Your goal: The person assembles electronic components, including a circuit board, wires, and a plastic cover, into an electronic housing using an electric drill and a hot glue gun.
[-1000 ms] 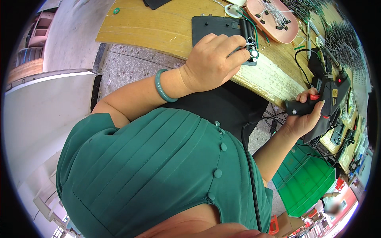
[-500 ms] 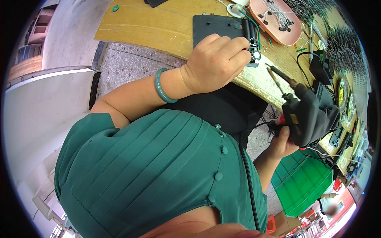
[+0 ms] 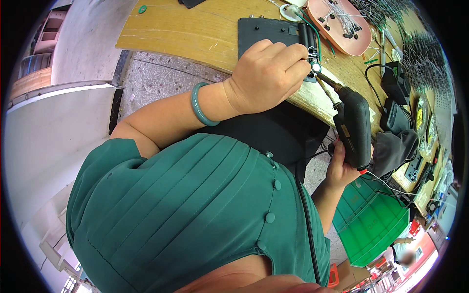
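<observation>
My left hand is closed in a pinch at the right edge of a flat black plate. What its fingertips hold is hidden; thin pale wires and small round silvery parts show beside them. In my right hand is a black pistol-shaped soldering gun, gripped from below. Its tip and a thin metal tube point up and left, reaching the round parts; contact is too small to tell. A green wire curves above these parts, next to black cylinders.
A pink tray holds white wires with black ends. Right of it lie bundles of wires, a black box and a dark grey cloth. A green bin stands below the wooden table. A black cable hangs across my front.
My right hand has brought the soldering gun up and left, away from the grey cloth, so its tip reaches the round parts. My left hand has barely moved.
</observation>
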`<state>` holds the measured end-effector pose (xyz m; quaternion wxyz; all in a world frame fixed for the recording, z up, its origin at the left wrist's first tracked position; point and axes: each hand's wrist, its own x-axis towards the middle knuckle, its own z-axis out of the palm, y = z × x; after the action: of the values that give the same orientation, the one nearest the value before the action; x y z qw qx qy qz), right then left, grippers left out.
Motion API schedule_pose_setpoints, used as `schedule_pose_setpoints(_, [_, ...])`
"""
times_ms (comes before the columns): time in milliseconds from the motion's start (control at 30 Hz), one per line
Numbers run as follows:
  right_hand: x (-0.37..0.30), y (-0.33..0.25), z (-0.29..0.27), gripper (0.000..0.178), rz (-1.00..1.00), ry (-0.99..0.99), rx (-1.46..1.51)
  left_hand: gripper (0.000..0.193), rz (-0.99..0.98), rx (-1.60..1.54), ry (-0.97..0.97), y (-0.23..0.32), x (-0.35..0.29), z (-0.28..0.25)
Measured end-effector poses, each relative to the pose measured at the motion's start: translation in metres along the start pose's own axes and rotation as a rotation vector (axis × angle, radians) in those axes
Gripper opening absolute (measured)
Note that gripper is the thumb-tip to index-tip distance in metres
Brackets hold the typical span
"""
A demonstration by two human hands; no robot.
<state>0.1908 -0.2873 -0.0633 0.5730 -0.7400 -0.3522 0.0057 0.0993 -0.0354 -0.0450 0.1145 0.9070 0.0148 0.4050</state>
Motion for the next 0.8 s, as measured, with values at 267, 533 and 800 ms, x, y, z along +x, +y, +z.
schedule_pose_setpoints(267, [0.0028,0.0006,0.0014,0.034,0.007,0.004,-0.014,0.018,-0.01,-0.033,-0.009,-0.0011,0.0011,-0.0016])
schedule_pose_setpoints(533, [0.0041,-0.0012,0.0016,0.035,0.038,0.001,0.009,0.017,-0.007,-0.032,-0.016,-0.0019,0.0004,-0.0015])
schedule_pose_setpoints(800, [0.0024,0.0031,0.0007,0.04,0.02,0.038,0.008,0.016,-0.007,-0.024,-0.029,-0.0017,0.0011,-0.0025])
